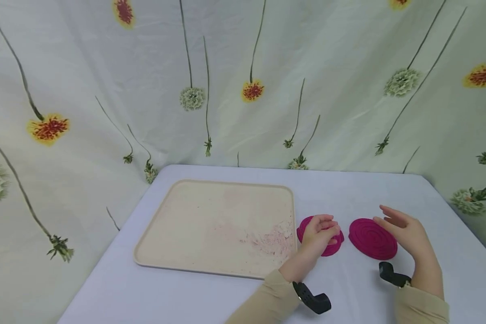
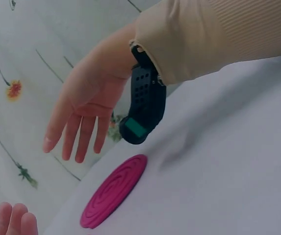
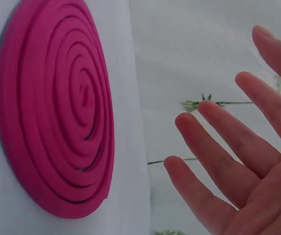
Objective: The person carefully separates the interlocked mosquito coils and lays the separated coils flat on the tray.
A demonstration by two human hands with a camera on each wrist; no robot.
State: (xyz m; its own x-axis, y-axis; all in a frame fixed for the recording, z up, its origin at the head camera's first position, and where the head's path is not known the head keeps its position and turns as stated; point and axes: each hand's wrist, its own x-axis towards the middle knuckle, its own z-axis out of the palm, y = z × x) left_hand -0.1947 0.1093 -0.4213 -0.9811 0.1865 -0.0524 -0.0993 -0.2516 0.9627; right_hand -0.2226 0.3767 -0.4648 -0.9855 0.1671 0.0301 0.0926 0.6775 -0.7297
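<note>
We find the right hand (image 1: pixel 408 233), fingers spread, empty, above the right magenta coil (image 1: pixel 368 239); the left hand (image 1: pixel 317 235), fingers loosely bent, contact unclear, over the left magenta coil (image 1: pixel 333 249) beside the tray (image 1: pixel 214 216); lifting by one edge could, we judge, unwind either

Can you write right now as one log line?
left hand: over left pink coil, contact unclear | right hand: above right pink coil, not touching | beige tray: left of both coils
</note>
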